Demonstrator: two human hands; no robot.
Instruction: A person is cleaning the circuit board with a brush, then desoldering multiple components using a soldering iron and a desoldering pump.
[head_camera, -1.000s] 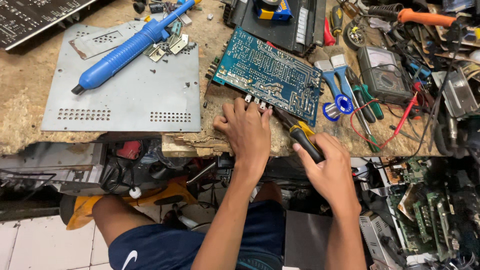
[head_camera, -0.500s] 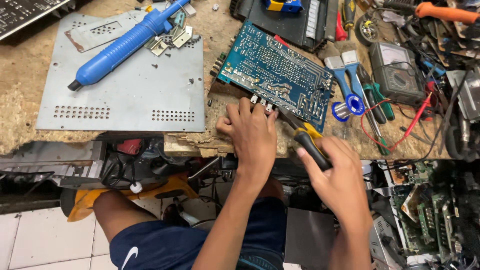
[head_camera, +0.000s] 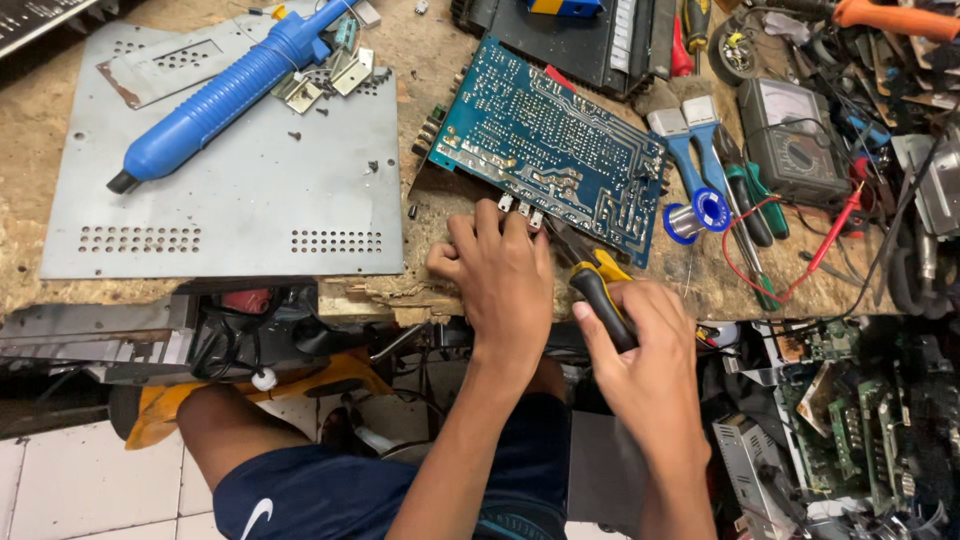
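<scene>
Both hands are sitting slightly lower and closer to the near edge than a moment ago, with the blue circuit board (head_camera: 545, 150) barely shifted. The left hand (head_camera: 495, 275) is pressing its fingers down on the board's near edge, beside 3 small silver tabs sticking out there, so it is clamping the board rather than gripping anything. The right hand (head_camera: 650, 360) is closing around the black-and-yellow handle of a tool (head_camera: 598, 290) whose tip is reaching under the left hand's fingers; the tip is hidden. Judging from this, work on that edge is under way, not finished. The board is lying solder-side up, tilted across the worn table (head_camera: 420, 60), between the grey metal plate (head_camera: 230, 190) carrying a blue desoldering pump (head_camera: 225, 95) and 2 blue-handled brushes (head_camera: 690, 140).
</scene>
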